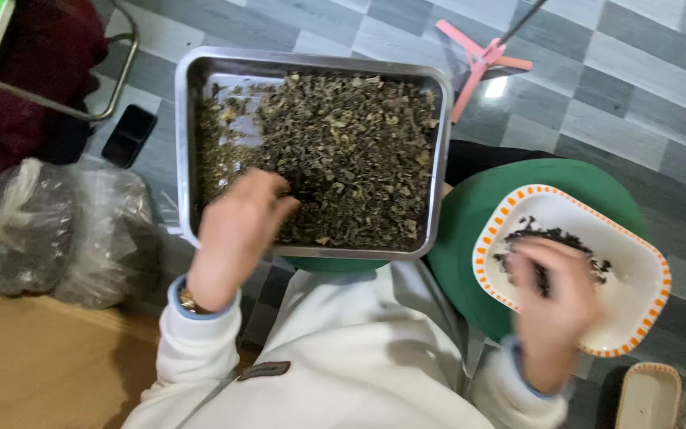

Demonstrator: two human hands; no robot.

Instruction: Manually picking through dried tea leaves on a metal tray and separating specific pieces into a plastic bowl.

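A metal tray (186, 143) rests on my lap, filled with several dark and pale dried bits (351, 151). My left hand (236, 234) lies over the tray's near left part, fingertips pinched among the bits; what it grips is hidden. My right hand (553, 306), blurred, hovers over a white dish with an orange dashed rim (637, 274) on my right knee. The dish holds a small pile of dark pieces (537, 234). Whether the right fingers hold a piece I cannot tell.
Clear plastic bags of dark material (65, 230) sit on the floor at left, beside a black phone (129, 135). A chair's metal leg (65, 103) stands at the upper left. A pink plastic stand (478, 59) lies on the grey tiled floor beyond the tray. Another orange-rimmed dish (649, 397) sits at the lower right.
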